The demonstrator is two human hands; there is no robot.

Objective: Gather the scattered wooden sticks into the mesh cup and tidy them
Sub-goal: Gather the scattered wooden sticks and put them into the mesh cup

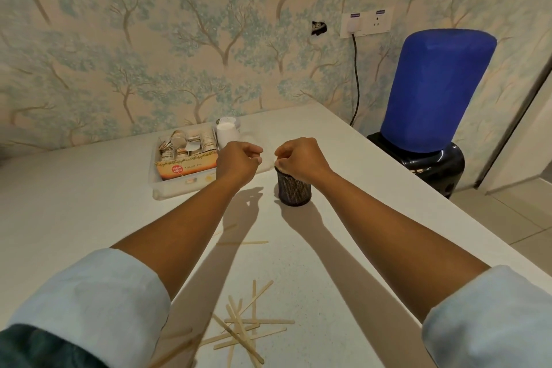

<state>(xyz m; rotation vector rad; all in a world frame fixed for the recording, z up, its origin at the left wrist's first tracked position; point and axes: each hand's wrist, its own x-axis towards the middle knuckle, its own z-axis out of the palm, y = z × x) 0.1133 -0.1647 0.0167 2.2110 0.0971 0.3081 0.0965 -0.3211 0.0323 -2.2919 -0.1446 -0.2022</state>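
Note:
A black mesh cup [294, 191] stands upright on the white table [89, 212]. My right hand [301, 158] hovers over its rim with the fingers curled; I cannot tell if it holds anything. My left hand [239, 160] is a little to the left of the cup, fingers loosely curled, nothing visible in it. Several wooden sticks [242, 327] lie crossed in a heap near the table's front edge. One more stick [242, 243] lies flat between my forearms.
A clear plastic tray with a tea-bag box [186, 163] sits left of my hands, a white paper cup [227, 131] behind it. A blue water dispenser [433, 99] stands on the floor right of the table. The table's right edge runs diagonally.

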